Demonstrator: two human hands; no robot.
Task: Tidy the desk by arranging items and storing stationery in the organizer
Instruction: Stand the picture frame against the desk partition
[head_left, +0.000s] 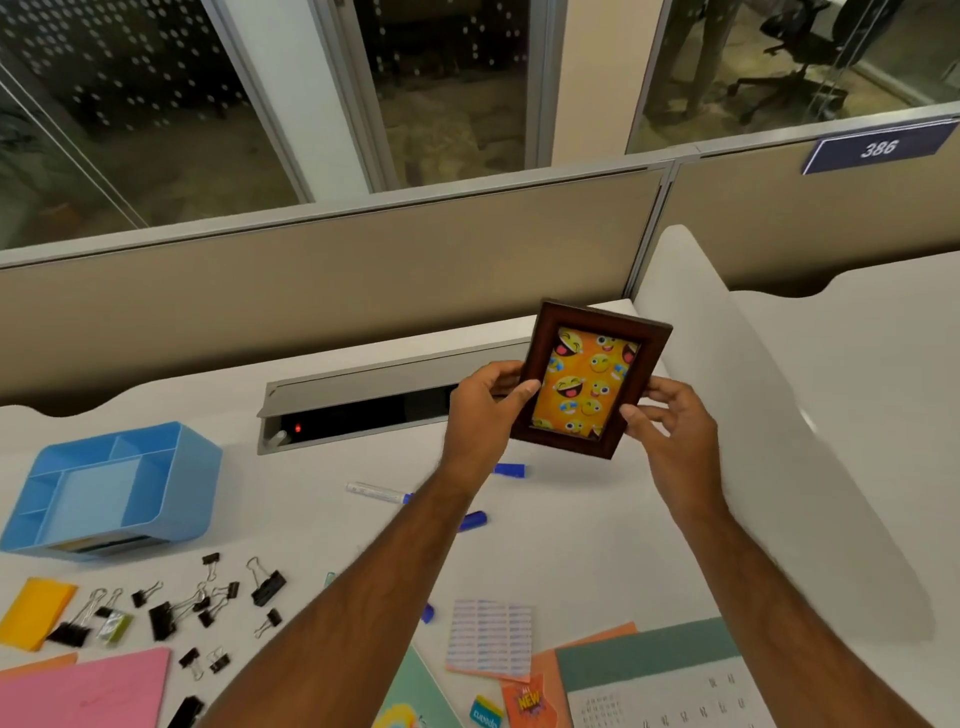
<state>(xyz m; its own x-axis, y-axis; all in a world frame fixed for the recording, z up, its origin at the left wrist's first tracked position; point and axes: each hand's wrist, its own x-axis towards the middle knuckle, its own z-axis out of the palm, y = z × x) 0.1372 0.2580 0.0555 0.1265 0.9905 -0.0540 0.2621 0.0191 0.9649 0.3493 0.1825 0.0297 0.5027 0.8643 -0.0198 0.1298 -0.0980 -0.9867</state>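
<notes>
Bare desk (597, 545) between forearms; markers (376, 492) under left wrist; binder clips (208, 603) left; divider panel (779, 415) blocks right.

The left forearm (363, 587) hides the middle of a white marker with blue cap (376, 492). At six o'clock, the grey desk calendar (670, 691) and pink paper sheet (88, 691) run off the bottom edge; the calendar's print is unreadable.

one picture frame (589, 378), one blue organizer (111, 491), two hands (480, 410), one calendar (660, 680)
</notes>
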